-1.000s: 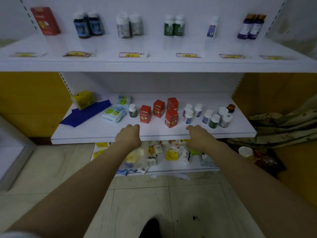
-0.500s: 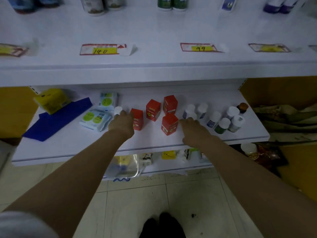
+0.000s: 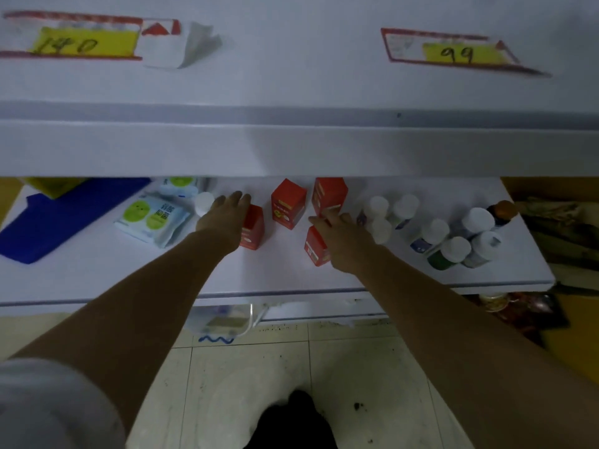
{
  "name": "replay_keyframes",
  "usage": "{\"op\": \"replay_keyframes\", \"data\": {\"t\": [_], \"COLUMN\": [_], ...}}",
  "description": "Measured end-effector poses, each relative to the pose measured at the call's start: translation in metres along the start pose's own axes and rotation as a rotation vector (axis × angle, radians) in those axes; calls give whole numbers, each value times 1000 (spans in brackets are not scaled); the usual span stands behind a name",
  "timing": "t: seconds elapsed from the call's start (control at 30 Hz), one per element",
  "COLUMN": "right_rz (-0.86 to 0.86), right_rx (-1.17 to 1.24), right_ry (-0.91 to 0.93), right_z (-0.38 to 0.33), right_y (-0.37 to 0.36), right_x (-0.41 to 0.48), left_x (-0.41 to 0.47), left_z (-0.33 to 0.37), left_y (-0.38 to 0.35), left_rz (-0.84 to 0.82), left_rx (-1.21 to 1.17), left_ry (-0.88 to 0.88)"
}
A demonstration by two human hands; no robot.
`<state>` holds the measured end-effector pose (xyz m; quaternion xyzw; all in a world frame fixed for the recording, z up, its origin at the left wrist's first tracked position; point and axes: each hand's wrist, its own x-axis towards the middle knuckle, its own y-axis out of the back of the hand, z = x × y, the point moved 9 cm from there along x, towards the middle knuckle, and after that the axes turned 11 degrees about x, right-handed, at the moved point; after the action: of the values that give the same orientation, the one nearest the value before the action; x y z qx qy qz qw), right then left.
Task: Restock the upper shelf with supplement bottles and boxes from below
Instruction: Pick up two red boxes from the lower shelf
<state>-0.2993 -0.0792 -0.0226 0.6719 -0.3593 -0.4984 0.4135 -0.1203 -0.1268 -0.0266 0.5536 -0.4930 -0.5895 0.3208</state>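
Note:
Several red boxes stand on the lower white shelf [image 3: 97, 280], under the upper shelf [image 3: 291, 147]. My left hand [image 3: 223, 218] reaches flat over a red box [image 3: 252, 228], fingers apart, beside a white-capped bottle [image 3: 204, 202]. My right hand [image 3: 340, 234] lies over another red box [image 3: 314, 247], with its fingertips at a taller red box [image 3: 329, 196]. One more red box [image 3: 288, 202] stands between my hands. Several white-capped bottles [image 3: 434, 231] cluster to the right. Neither hand clearly grips anything.
Wipe packets [image 3: 152, 218], a blue cloth [image 3: 58, 218] and a yellow packet [image 3: 55, 186] lie at the left of the lower shelf. Price tags marked 140 [image 3: 81, 43] and 99 [image 3: 460, 53] lie on the upper shelf. A lower shelf with packets and tiled floor sit below.
My view has moved closer and lower, so the upper shelf's goods left the frame. Both hands have reached farther in over the red boxes.

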Motion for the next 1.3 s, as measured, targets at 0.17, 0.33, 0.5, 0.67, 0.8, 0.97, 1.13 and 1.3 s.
{"op": "replay_keyframes", "data": {"t": [0.17,0.33,0.5,0.67,0.8,0.97,1.13,1.3], "right_rz": [30,66,140,174,236,249,228,260], "right_rx": [14,209,665,1181,1526,1797,1856,1958], "right_ry": [15,-1,-95,-77,-86,51,125,159], "right_z": [7,19,26,11,-11,-71,-147,-205], "right_y": [-10,-11,15,59,77,96,109,126], "right_x": [9,11,-13,-54,-88,-140,-204,-259], "left_x": [13,5,-21,-72,-118,-193,-279,-354], "left_z": [3,11,5,11,7,-3,-17,-39], "left_y": [-6,4,10,33,69,107,127,139], "left_rz": [28,84,1,-83,-70,-5,-8,-72], "left_rx": [-4,-139,-740,-1310,-1587,-1740,-1746,-1819], "left_ry": [12,13,139,81,-19,-153,-258,-236]}}
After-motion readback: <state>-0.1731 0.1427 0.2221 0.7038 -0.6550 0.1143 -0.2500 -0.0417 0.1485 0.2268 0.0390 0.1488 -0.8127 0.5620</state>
